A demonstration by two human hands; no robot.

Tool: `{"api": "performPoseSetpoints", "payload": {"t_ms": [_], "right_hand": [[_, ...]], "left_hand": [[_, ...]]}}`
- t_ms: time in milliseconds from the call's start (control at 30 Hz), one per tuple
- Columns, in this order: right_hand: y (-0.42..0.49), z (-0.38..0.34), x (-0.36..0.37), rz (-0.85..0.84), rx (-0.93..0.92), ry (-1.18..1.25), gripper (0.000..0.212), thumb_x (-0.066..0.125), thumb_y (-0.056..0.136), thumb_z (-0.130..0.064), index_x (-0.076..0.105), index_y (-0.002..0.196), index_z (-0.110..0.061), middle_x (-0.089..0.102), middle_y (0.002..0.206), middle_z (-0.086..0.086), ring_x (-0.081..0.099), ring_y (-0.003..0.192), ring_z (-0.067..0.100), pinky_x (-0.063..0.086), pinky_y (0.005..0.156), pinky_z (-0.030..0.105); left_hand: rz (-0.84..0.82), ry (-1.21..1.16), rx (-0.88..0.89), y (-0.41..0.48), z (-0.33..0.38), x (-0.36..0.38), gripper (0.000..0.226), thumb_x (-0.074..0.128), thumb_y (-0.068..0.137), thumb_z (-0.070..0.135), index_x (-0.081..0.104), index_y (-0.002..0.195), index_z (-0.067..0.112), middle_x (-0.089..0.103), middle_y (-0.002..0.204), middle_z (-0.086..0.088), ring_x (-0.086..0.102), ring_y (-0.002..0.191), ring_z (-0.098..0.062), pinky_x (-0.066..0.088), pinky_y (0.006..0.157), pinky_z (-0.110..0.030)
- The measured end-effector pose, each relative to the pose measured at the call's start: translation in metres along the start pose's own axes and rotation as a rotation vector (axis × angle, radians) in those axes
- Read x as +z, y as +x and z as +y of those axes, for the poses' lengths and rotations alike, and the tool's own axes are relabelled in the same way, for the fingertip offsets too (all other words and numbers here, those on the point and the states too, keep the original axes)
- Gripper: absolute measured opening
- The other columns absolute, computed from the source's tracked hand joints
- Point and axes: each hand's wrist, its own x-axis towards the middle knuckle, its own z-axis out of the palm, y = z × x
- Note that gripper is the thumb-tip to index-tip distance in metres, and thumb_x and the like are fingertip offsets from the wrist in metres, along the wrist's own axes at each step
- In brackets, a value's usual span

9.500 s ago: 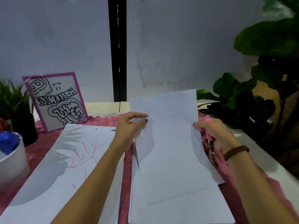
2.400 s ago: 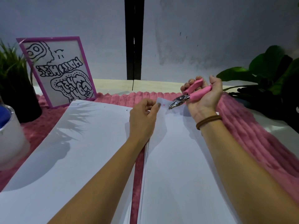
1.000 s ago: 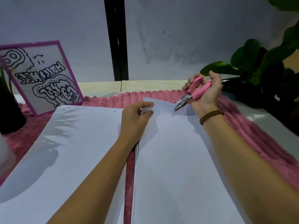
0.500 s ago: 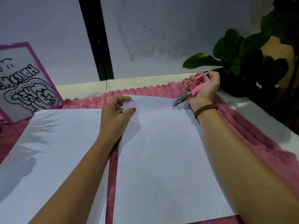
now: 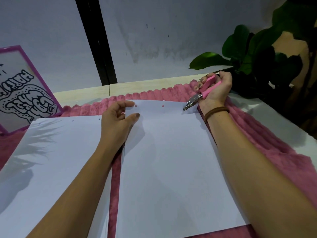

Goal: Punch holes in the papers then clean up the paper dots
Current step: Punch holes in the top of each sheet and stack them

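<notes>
- The left hand [image 5: 118, 121] is found at the far left corner of the papers [image 5: 171, 160]; that corner is pinched between thumb and forefinger; how many sheets are taken up in the pinch cannot be told.
- The right hand [image 5: 216, 90] is wrapped round the pink handles of the hole punch [image 5: 200, 95]; the handles are seen drawn close together; a brown band [image 5: 216, 111] is worn at the wrist.
- The metal head of the punch is set at the far right corner of the papers, pointing down and toward the left hand; whether the edge is seated between the jaws cannot be made out.
- Two punched holes [image 5: 136, 105] are noted along the far edge between the hands: one just beside the left thumb, one midway.
- The papers are laid between the forearms on a pink plush mat [image 5: 257, 134].
- A second stack of paper [image 5: 60, 160] is laid outside the left forearm, separated by a strip of mat.
- A purple-framed drawing [image 5: 25, 93] is propped beyond the left hand; a leafy plant [image 5: 248, 54] is noted beyond the right hand.
</notes>
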Motion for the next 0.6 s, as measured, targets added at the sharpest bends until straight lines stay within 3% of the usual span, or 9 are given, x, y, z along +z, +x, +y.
{"api": "performPoseSetpoints", "payload": {"t_ms": [200,300,400,500,600], "right_hand": [[-0.003,-0.0023,0.0025,0.023,-0.035,-0.013,0.032,0.037,0.096,-0.024,0.045,0.068,-0.011,0.046,0.049,0.002,0.041,0.04,0.015,0.032,0.043,0.018],[-0.0026,-0.0021,0.0021,0.03,-0.033,-0.021,0.031,0.037,0.095,-0.023,0.044,0.068,-0.011,0.046,0.05,0.002,0.041,0.04,0.015,0.032,0.044,0.018],[0.0008,-0.0007,0.0008,0.029,-0.016,-0.009,0.028,0.038,0.092,-0.023,0.043,0.068,-0.012,0.044,0.053,0.004,0.039,0.042,0.018,0.032,0.047,0.02],[0.0034,0.0002,-0.0009,0.052,-0.016,-0.013,0.025,0.039,0.091,-0.02,0.043,0.067,-0.012,0.042,0.053,0.004,0.038,0.042,0.019,0.032,0.047,0.021],[0.0034,-0.0005,-0.0015,0.064,-0.01,0.006,0.027,0.039,0.091,-0.021,0.043,0.067,-0.012,0.043,0.053,0.004,0.038,0.042,0.019,0.032,0.046,0.02]], "left_hand": [[-0.023,-0.016,-0.009,0.0,-0.001,-0.0004,0.03,0.075,0.081,0.005,0.067,0.107,0.019,0.07,0.109,0.003,0.067,0.092,-0.032,0.059,0.08,-0.036],[-0.03,-0.013,0.016,0.0001,-0.0006,-0.001,0.028,0.074,0.081,0.004,0.068,0.105,0.018,0.07,0.103,0.006,0.069,0.085,-0.021,0.059,0.078,-0.029],[-0.066,0.013,0.054,-0.0004,0.0004,-0.001,0.02,0.07,0.084,0.002,0.071,0.092,0.02,0.07,0.09,0.017,0.063,0.075,-0.015,0.052,0.066,-0.016],[-0.102,-0.006,0.063,-0.0018,0.0029,-0.0007,0.024,0.067,0.086,-0.001,0.073,0.088,0.023,0.071,0.095,0.019,0.065,0.096,0.005,0.048,0.079,-0.006],[-0.156,0.057,0.059,-0.0027,0.0037,-0.0013,0.02,0.071,0.084,0.01,0.074,0.097,0.026,0.068,0.104,0.022,0.058,0.109,0.007,0.043,0.09,-0.009]]}}
